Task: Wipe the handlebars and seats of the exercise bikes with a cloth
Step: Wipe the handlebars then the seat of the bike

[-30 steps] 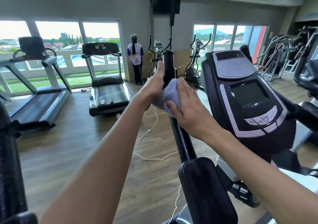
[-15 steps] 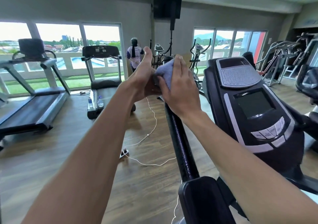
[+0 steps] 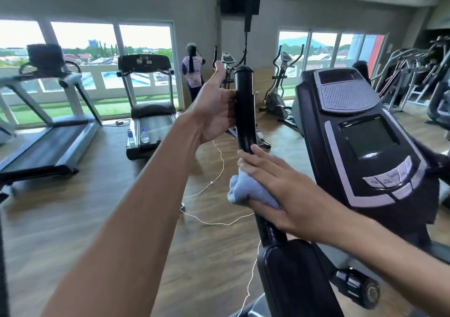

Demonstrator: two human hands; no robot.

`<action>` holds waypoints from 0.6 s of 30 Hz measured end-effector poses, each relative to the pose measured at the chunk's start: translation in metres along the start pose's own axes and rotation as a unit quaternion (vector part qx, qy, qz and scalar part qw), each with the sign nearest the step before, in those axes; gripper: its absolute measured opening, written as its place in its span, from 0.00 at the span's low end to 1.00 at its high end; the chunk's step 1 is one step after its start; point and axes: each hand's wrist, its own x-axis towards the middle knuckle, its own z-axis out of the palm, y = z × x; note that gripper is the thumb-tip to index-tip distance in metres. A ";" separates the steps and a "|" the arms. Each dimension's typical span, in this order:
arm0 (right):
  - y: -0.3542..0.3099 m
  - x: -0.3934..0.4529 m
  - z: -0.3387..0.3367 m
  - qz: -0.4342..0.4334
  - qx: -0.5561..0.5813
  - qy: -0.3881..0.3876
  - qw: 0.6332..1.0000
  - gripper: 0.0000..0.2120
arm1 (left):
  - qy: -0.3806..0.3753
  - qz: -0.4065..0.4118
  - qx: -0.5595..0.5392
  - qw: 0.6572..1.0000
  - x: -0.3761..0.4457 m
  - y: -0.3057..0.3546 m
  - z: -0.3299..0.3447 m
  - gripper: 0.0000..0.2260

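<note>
A black upright handlebar [image 3: 244,102] of the exercise machine rises in the middle of the view. My left hand [image 3: 214,108] holds its upper part from the left, thumb pointing up and fingers going behind the bar. Lower down, my right hand [image 3: 280,190] wraps a light blue cloth [image 3: 244,190] around the bar, fingers above the cloth and thumb below it. Part of the bar is hidden under the cloth and hand. No seat shows.
The machine's black console [image 3: 360,146] stands right of the bar, close to my right forearm. Treadmills [image 3: 148,112] line the windows on the left. A person [image 3: 193,73] stands at the far wall. White cables [image 3: 214,182] lie on the wooden floor.
My right hand has slid the cloth down the handlebar from near its top to its middle. My left hand stays near the top, its palm now bare against the bar.
</note>
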 end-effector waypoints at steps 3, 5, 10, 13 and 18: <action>0.020 0.045 -0.009 -0.029 -0.079 -0.017 0.996 0.31 | 0.004 -0.010 -0.003 1.000 0.000 0.000 0.000 0.44; 0.024 0.065 -0.012 -0.007 -0.106 0.000 0.994 0.30 | 0.019 -0.014 -0.002 1.000 -0.001 -0.002 0.001 0.45; -0.019 0.021 -0.020 -0.048 -0.065 -0.074 0.994 0.32 | 0.053 0.008 -0.008 0.999 -0.003 -0.008 0.007 0.39; -0.022 0.015 -0.020 -0.117 -0.055 -0.107 0.986 0.28 | 0.054 0.017 -0.007 0.998 -0.007 -0.011 0.009 0.37; 0.014 0.066 -0.012 -0.017 -0.062 0.014 0.998 0.28 | 0.080 0.019 -0.024 0.996 -0.016 -0.018 0.013 0.39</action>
